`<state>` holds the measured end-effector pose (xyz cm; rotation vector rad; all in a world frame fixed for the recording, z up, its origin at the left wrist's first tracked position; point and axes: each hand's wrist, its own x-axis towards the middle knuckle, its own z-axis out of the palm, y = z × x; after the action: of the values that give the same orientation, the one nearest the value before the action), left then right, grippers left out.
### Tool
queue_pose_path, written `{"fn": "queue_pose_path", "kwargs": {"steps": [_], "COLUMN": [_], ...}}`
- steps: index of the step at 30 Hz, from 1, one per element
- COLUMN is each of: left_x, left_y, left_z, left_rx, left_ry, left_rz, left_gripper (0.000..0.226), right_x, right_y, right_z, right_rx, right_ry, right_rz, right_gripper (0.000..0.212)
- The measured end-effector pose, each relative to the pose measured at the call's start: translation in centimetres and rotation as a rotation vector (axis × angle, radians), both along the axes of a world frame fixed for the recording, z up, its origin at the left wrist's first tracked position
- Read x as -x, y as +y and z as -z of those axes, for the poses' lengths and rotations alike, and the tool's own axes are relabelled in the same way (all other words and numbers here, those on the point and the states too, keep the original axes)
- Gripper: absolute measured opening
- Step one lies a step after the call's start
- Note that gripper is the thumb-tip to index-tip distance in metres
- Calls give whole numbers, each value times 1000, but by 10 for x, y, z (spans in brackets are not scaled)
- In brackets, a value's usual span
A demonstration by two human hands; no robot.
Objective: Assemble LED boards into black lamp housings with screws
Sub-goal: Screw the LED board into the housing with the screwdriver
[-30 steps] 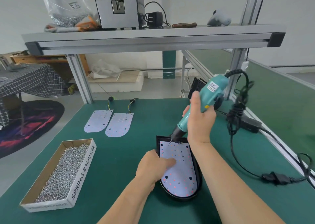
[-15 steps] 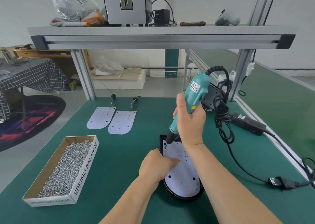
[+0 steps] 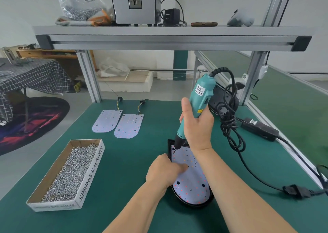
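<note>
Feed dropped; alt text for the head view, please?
The right hand grips a teal screwdriver, its tip at the far left corner of an LED board seated in a black housing, while the left hand presses on the board. A box of screws and two spare boards lie to the left.

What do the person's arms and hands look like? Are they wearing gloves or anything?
The left hand and right hand are bare, with no gloves. The left forearm and right forearm are bare too, with no sleeves showing down to the picture's edge. No watch, bracelet or ring shows.
</note>
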<state>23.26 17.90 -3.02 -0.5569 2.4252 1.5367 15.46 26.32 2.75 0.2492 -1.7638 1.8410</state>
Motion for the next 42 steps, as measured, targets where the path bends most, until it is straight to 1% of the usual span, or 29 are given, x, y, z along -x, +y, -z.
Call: {"fn": "queue_pose_path", "kwargs": {"steps": [6, 10, 15, 18, 21, 24, 26, 28, 30, 32, 35, 39, 42], "left_x": [0, 2, 4, 3, 3, 2, 1, 0, 0, 0, -1, -4, -5], "left_y": [0, -1, -2, -1, -1, -1, -1, -1, -1, -2, -2, -2, -3], "left_z": [0, 4, 7, 6, 6, 4, 0, -2, 0, 1, -1, -2, -1], "left_rx": [-9, -25, -33, -25, -24, -14, -10, -1, -4, -23, -32, -58, -78], "left_ry": [0, 0, 7, 12, 17, 0, -10, -12, -5, 0, 13, 21, 26], "left_rz": [-4, 2, -8, -25, -8, -1, 10, 12, 8, 7, 12, 14, 14], "left_gripper": [51, 50, 47, 33, 35, 33, 30, 38, 46, 50, 52, 50, 50], "right_x": [-1, -3, -8, -12, -15, -15, -13, -9, -3, 1, 5, 10, 11], "right_y": [-2, -3, -9, -15, -19, -14, -4, 10, 29, 51, 88, 135, 157], "right_z": [-4, -2, 0, 0, -1, -3, -10, -23, -35, -40, -24, 12, 37], "right_rx": [-37, -27, -26, -88, -124, -81, -3, 97, 168, 230, 331, 356, 279], "right_ry": [-8, -19, -18, 24, 66, 31, 11, 27, 39, -12, -150, -422, -625], "right_rz": [7, 8, 12, 24, 32, -4, -26, -16, 20, 71, 147, 206, 234], "right_gripper": [52, 51, 55, 47, 42, 49, 54, 49, 34, 30, 40, 48, 49]}}
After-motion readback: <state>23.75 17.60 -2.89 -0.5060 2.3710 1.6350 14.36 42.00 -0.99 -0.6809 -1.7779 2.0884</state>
